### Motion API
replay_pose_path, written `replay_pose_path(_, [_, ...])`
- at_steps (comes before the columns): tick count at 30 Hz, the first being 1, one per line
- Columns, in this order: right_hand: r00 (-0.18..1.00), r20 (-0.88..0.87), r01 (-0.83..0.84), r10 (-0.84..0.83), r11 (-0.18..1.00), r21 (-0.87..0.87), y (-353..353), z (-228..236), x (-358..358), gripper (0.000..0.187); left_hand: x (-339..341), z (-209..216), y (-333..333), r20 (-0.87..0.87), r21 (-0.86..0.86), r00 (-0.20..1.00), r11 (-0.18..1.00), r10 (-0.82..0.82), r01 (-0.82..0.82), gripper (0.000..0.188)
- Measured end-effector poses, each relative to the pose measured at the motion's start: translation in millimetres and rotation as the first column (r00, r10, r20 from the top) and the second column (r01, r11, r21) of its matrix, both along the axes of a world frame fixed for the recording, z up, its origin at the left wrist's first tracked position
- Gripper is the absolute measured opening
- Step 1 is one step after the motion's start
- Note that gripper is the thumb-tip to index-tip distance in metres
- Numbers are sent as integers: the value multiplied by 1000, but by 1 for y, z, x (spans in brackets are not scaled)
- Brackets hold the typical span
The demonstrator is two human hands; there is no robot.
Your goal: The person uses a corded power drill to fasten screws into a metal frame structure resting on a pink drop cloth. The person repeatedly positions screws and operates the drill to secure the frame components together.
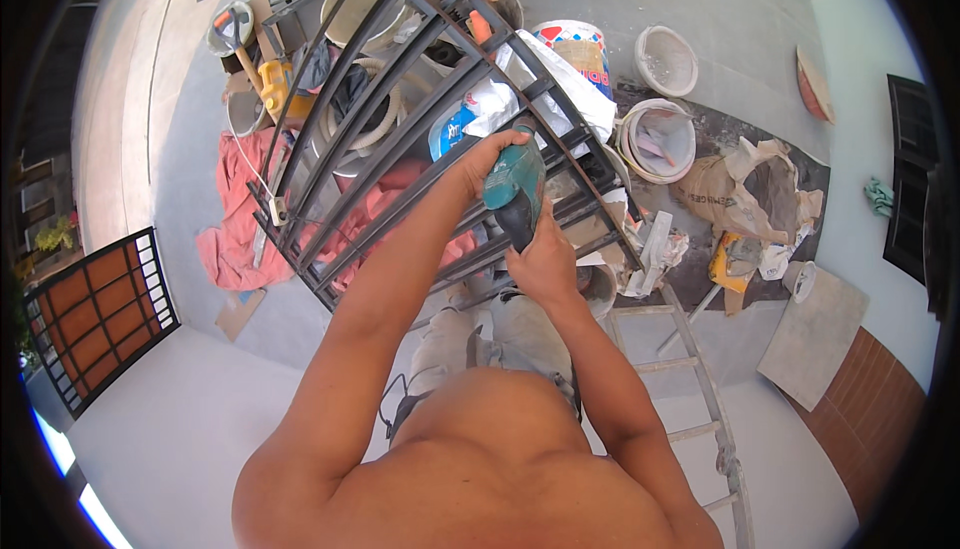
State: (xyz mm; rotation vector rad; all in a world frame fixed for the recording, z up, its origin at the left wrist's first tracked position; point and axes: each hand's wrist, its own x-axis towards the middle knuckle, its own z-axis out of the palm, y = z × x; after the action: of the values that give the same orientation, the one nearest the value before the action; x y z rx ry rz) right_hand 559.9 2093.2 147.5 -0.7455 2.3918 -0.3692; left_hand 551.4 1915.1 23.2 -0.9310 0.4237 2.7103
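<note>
Both my hands grip a teal power tool (515, 177) with a black rear part. My left hand (488, 161) wraps its far, upper end, and my right hand (545, 257) closes round the rear end nearest my body. Under the tool lies a black metal grille (425, 115) with long curved bars in a welded frame. The tool's far end is over the bars near the grille's right side. Its working face is hidden, so I cannot tell its exact kind or whether it touches the metal.
Beneath and beyond the grille are pink cloth (240, 219), a yellow jug (280, 91) and a paint bucket (575, 49). To the right stand stacked buckets (660, 139), a torn paper sack (745, 194) and a ladder (690, 369). A white power-cord socket (278, 211) rests at the grille's left edge.
</note>
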Motion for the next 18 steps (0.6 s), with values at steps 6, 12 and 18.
replay_pose_path(6, [998, 35, 51, -52, 998, 21, -17, 8, -5, 98, -12, -7, -13, -48, 8, 999, 1000, -25, 26, 37])
replay_pose_path(12, [991, 55, 120, -118, 992, -30, -29, 6, 0, 101, -18, -9, -25, -105, -58, 991, 995, -84, 78, 34])
replay_pose_path(18, [996, -15, 92, -93, 993, -79, -24, 3, 9, 101, -10, 2, -24, -47, -75, 994, 992, -102, 99, 42])
